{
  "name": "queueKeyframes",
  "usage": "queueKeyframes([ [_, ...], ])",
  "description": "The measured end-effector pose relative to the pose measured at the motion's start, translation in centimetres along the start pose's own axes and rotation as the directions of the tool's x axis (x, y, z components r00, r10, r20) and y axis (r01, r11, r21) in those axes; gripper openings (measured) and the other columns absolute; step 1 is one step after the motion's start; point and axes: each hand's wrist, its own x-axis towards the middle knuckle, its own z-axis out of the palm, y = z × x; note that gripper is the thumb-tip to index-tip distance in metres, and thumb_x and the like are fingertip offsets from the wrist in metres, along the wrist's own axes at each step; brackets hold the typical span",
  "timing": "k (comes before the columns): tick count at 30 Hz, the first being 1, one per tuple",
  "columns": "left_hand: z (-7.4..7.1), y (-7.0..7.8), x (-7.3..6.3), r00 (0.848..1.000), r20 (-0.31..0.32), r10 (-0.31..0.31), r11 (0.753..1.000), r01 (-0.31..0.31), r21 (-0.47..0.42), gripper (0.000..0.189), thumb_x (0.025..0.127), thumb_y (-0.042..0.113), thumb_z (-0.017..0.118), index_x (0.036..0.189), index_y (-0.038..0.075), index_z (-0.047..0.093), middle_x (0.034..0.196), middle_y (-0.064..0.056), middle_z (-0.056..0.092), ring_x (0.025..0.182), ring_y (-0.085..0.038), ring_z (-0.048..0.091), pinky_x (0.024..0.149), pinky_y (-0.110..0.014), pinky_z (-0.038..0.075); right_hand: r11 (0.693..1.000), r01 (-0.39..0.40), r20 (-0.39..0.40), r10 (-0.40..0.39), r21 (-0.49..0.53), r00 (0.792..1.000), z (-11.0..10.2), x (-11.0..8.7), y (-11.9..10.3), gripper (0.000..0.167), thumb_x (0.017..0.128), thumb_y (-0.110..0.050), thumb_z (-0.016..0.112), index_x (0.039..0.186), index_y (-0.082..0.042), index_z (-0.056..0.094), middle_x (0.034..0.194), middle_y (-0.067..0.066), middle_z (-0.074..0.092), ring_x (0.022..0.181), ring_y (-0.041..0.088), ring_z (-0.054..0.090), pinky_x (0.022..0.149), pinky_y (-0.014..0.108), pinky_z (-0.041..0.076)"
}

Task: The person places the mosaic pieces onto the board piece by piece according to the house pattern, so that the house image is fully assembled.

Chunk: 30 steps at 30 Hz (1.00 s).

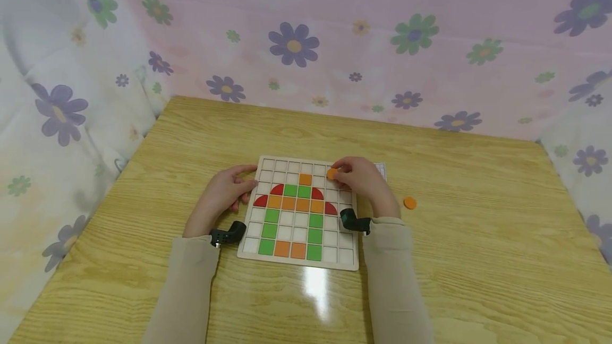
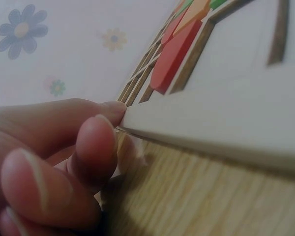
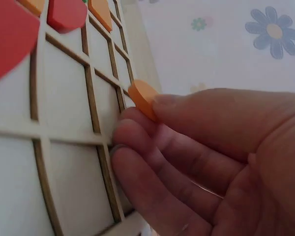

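A wooden grid board (image 1: 285,218) lies on the table, its cells partly filled with green and orange squares and red quarter-circle pieces. My right hand (image 1: 360,175) pinches an orange disc (image 3: 143,98) between thumb and fingertips, close over the cells at the board's upper right. The left hand (image 1: 223,195) touches the board's left edge with its fingertips; in the left wrist view the thumb (image 2: 64,118) meets the pale rim beside a red piece (image 2: 174,56). Its other fingers are loosely bent beside the board.
A second orange disc (image 1: 409,203) lies on the wooden table (image 1: 478,259) right of the board. Part of a white printed sheet (image 1: 381,169) shows behind the right hand. Flowered cloth (image 1: 334,31) hangs along the back and sides.
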Motion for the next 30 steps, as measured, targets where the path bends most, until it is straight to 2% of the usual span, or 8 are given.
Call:
queueKeyframes([
  [7,-0.1,0.0,0.1,1.000,0.004,-0.018,1.000,0.018,-0.006,0.043,0.086,0.033,0.060,0.127,0.030,0.048,0.063,-0.013,0.056,0.037,-0.015,0.041,0.038,-0.031,0.044,1.000,0.012,0.003,-0.012,-0.009,1.000,0.6,0.7,-0.8,0.023,0.088,-0.027,0.057,0.108,-0.017,0.061,0.094,0.002,0.060,0.075,0.018,0.055,0.067,0.029,0.045],
  [14,0.1,0.0,0.1,1.000,-0.006,-0.015,1.000,0.015,-0.009,0.042,0.085,0.033,0.060,0.125,0.031,0.049,0.062,-0.013,0.056,0.037,-0.015,0.042,0.038,-0.032,0.044,0.997,0.071,0.019,-0.071,0.036,0.997,1.2,1.4,-1.7,0.022,0.089,-0.023,0.055,0.109,-0.017,0.061,0.092,0.002,0.061,0.066,0.019,0.057,0.059,0.029,0.048],
  [19,0.1,0.0,0.1,1.000,-0.011,-0.001,1.000,0.002,0.010,0.042,0.085,0.034,0.060,0.126,0.031,0.049,0.061,-0.012,0.056,0.036,-0.016,0.042,0.038,-0.033,0.044,0.996,0.089,0.000,-0.089,0.007,0.996,1.7,1.5,-2.3,0.023,0.089,-0.022,0.054,0.111,-0.017,0.060,0.095,0.002,0.062,0.073,0.018,0.056,0.065,0.030,0.046],
  [25,0.1,0.0,0.2,1.000,-0.023,0.001,1.000,-0.001,-0.014,0.041,0.085,0.033,0.060,0.125,0.031,0.049,0.060,-0.013,0.055,0.035,-0.016,0.041,0.037,-0.033,0.043,0.995,0.100,-0.033,-0.101,-0.014,0.994,2.3,1.6,-2.8,0.024,0.088,-0.025,0.056,0.110,-0.017,0.061,0.097,0.002,0.062,0.084,0.019,0.055,0.075,0.035,0.045],
  [30,0.1,-0.1,0.2,1.000,-0.017,-0.002,1.000,0.002,-0.012,0.042,0.085,0.033,0.060,0.125,0.031,0.049,0.060,-0.013,0.055,0.035,-0.016,0.042,0.037,-0.033,0.044,0.995,0.098,-0.076,-0.099,-0.024,0.992,2.8,1.7,-2.7,0.020,0.088,-0.024,0.057,0.105,-0.018,0.063,0.095,0.000,0.061,0.083,0.018,0.054,0.074,0.035,0.045],
])
